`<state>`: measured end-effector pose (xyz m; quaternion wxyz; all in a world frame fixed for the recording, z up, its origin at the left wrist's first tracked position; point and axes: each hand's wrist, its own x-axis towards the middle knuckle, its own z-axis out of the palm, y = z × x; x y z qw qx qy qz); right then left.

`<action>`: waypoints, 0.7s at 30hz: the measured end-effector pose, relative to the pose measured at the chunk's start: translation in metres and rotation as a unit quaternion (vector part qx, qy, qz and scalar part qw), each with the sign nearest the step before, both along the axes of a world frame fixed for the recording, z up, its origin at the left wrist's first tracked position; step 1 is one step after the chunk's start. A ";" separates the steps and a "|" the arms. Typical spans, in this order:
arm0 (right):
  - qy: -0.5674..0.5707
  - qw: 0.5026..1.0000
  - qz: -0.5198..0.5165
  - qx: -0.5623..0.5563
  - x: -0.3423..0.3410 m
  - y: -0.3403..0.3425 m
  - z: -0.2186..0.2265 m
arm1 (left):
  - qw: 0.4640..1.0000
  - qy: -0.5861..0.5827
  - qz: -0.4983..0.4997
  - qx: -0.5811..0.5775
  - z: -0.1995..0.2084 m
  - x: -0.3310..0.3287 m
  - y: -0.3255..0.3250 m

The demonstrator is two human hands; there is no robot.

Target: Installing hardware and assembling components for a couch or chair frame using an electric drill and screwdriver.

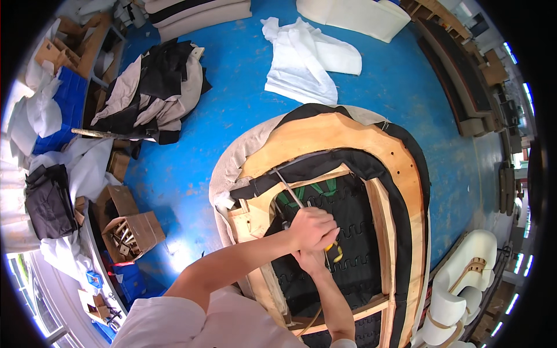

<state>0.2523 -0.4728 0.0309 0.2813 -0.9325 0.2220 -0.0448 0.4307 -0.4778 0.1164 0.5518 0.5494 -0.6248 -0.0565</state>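
A curved wooden sofa frame (268,152) with beige and black fabric folded over its edge lies in front of me. My left hand (314,228) is closed in a fist round a long thin metal rod (289,188). The rod's far tip meets the black fabric strip (307,165) along the frame's inner edge. Just below the left hand is my right hand (310,261), its fingers closed and partly hidden; what it grips cannot be made out. Beside the hands shows a looped yellow piece (337,253). Black cloth with wavy springs (354,232) fills the frame's middle.
White padding (304,58) lies on the blue floor beyond the frame. A heap of black and beige fabric (156,87) sits at far left. An open cardboard box (133,235) holds wooden pieces at left. White foam parts (464,284) stand at right, and a long dark padded piece (458,75) farther back.
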 end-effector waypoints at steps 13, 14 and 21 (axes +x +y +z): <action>0.182 0.983 -0.006 0.022 0.023 -0.005 0.030 | 0.903 -0.122 -0.360 0.201 -0.062 -0.092 0.198; 0.183 0.983 -0.007 0.019 0.023 -0.005 0.030 | 0.904 -0.121 -0.358 0.200 -0.059 -0.087 0.190; 0.191 0.981 -0.013 0.009 0.020 -0.002 0.028 | 0.890 -0.218 0.104 0.388 -0.018 0.087 0.110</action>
